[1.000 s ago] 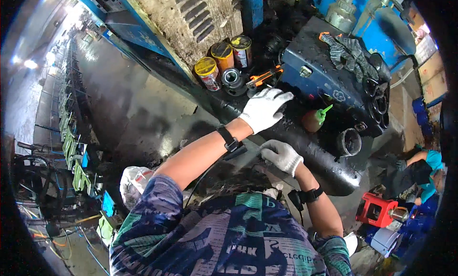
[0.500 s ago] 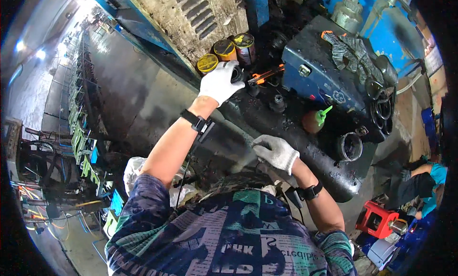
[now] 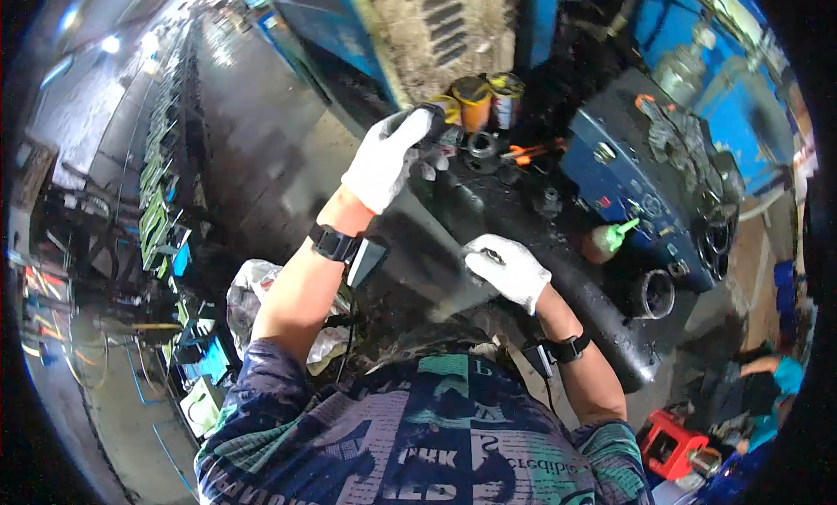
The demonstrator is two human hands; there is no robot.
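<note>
My left hand (image 3: 382, 163), in a white glove, is raised at the bench's left end, just before the yellow-topped cans. Its fingers are closed around a dark part (image 3: 427, 121), whose shape is mostly hidden. Beside it a dark metal ring-shaped part (image 3: 482, 146) stands on the black, oily bench (image 3: 453, 213). My right hand (image 3: 510, 271), gloved too, is over the bench's near edge with curled fingers. A small dark spot shows between its thumb and fingers; what it is I cannot make out.
An orange can (image 3: 472, 112) stands by the vented panel. Orange-handled pliers (image 3: 527, 153), a green-nozzled bottle (image 3: 604, 242) and a clear jar (image 3: 654, 294) are on the bench. Grey gloves (image 3: 676, 137) lie on a blue box (image 3: 602, 178). Another person's teal sleeve (image 3: 789, 374) shows at right.
My view has shifted, so the bench things appear farther right. My left hand has come away from the ring-shaped part, leftward, with a dark part in its fingers. The right hand stays nearly still.
</note>
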